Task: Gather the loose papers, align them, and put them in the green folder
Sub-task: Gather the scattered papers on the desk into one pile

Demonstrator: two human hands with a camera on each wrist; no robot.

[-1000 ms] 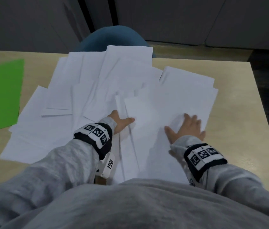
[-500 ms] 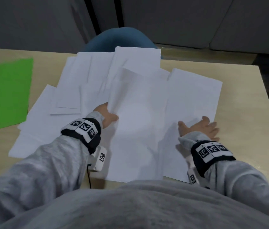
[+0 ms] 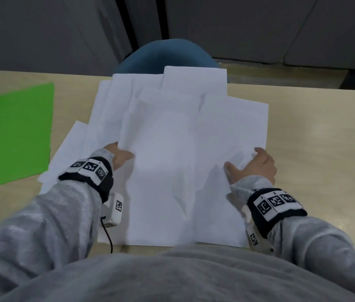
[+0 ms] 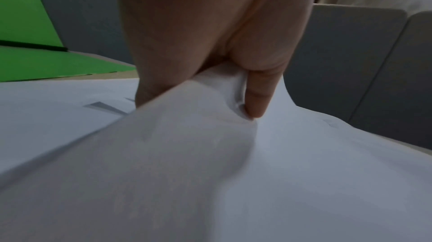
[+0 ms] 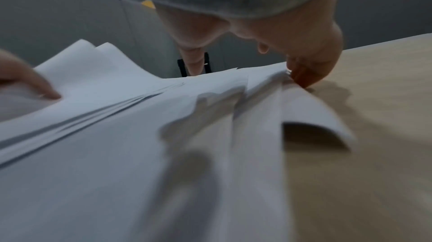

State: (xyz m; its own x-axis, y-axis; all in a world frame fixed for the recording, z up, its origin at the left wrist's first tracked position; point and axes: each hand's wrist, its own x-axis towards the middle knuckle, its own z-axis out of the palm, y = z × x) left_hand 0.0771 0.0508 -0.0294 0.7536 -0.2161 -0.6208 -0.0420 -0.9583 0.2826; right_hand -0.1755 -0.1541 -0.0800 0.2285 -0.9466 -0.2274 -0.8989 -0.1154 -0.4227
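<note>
Several white papers (image 3: 172, 160) lie overlapping in a loose heap in the middle of the wooden table (image 3: 316, 131). My left hand (image 3: 119, 154) pinches the left edge of a raised bundle, thumb on top and fingers underneath, as the left wrist view shows on the papers (image 4: 233, 172) held by that hand (image 4: 205, 87). My right hand (image 3: 257, 164) curls its fingers over the heap's right edge. In the right wrist view its fingertips (image 5: 304, 76) dig at that edge on the papers (image 5: 117, 153). The green folder (image 3: 17, 131) lies flat at the table's left, apart from both hands.
A blue chair (image 3: 168, 55) stands behind the table's far edge, with grey cabinets (image 3: 259, 29) beyond it. Bare tabletop shows to the right of the heap. Some sheets reach the near edge by my body.
The spread sheets have been drawn into a narrower heap. My left hand moved left and up with its bundle. My right hand slid to the right edge and curled its fingers there.
</note>
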